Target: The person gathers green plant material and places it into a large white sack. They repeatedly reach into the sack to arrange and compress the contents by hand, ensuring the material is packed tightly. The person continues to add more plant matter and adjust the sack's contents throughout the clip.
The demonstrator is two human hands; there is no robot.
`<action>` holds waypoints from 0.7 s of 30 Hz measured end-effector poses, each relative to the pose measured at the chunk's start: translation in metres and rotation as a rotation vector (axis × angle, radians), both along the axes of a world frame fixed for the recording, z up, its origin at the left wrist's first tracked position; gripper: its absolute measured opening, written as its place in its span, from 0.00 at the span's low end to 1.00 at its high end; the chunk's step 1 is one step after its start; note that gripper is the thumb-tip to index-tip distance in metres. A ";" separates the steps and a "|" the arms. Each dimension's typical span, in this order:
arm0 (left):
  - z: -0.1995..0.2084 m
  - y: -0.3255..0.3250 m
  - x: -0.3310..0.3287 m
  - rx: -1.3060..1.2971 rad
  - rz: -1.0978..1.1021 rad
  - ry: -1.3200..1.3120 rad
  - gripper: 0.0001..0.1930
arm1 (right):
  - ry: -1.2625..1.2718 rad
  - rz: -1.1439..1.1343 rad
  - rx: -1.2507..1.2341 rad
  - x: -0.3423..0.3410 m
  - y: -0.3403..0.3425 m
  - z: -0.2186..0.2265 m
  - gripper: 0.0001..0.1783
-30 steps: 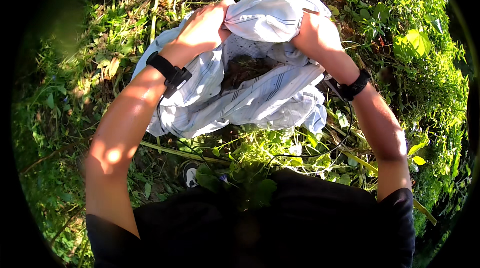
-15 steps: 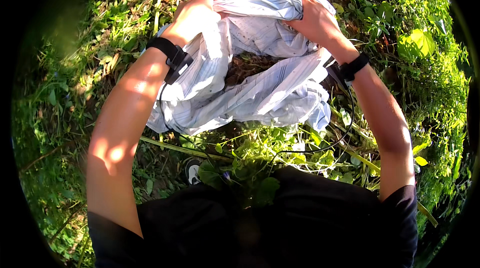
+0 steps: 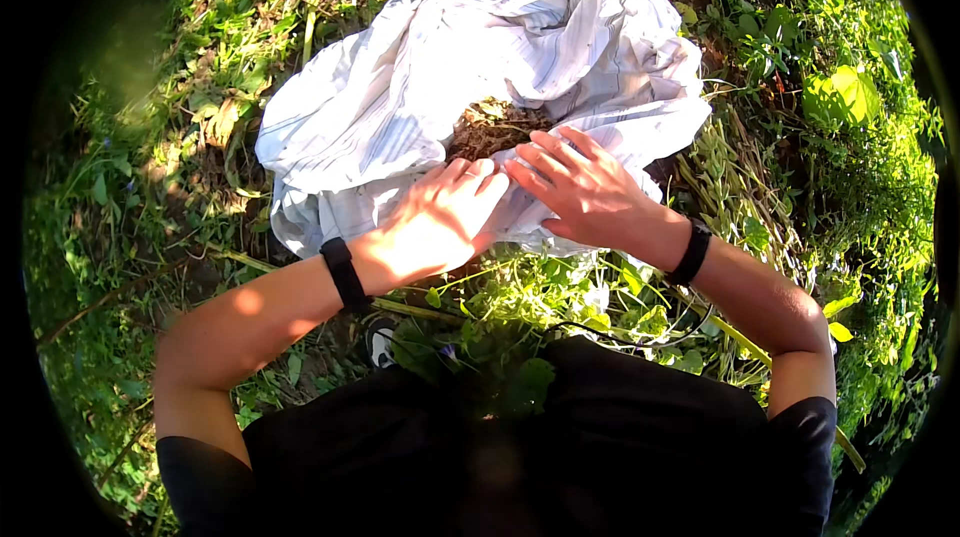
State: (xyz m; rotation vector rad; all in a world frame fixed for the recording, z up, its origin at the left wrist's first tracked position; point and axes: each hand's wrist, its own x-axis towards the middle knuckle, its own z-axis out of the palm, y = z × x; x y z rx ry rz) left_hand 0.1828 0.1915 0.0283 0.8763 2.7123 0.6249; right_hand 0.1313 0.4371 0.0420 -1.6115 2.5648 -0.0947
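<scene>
A white cloth sack [image 3: 400, 122] with thin blue-grey stripes lies crumpled on the ground, its mouth gathered into a ring. Dry brown plant litter [image 3: 497, 125] shows in the opening. My left hand [image 3: 440, 212] rests on the near edge of the mouth, fingers stretched toward the litter and close together, the thumb apart. Beside it, on the near right edge, lies my right hand [image 3: 585, 192], its fingers spread over the fabric. Neither hand shows a grip on the cloth. Black bands circle both wrists.
Green weeds [image 3: 520, 287] and stems surround the cloth. Flattened dry stalks [image 3: 735, 177] lie to its right. A thin black cable [image 3: 640, 343] loops near my lap. Part of a shoe [image 3: 381, 342] shows at the near left.
Both hands have let go of the cloth's far edge and come down to its near edge. The far side now lies spread wider, and more litter shows in the opening.
</scene>
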 end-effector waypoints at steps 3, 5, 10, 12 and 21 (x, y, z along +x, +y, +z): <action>-0.025 0.006 0.032 -0.085 -0.114 -0.184 0.32 | 0.016 -0.013 0.058 0.021 0.012 -0.025 0.20; -0.036 0.004 0.040 -0.012 -0.196 -0.188 0.29 | -0.084 -0.014 0.010 0.033 0.022 -0.033 0.13; -0.041 0.000 0.047 0.224 -0.341 -0.282 0.26 | -0.310 0.012 -0.023 0.049 0.036 -0.036 0.05; -0.040 0.002 0.049 0.308 -0.357 -0.286 0.25 | -0.338 0.022 0.050 0.049 0.035 -0.034 0.04; -0.046 0.009 0.015 0.053 -0.005 -0.162 0.08 | -0.145 -0.165 -0.188 0.003 0.006 -0.031 0.14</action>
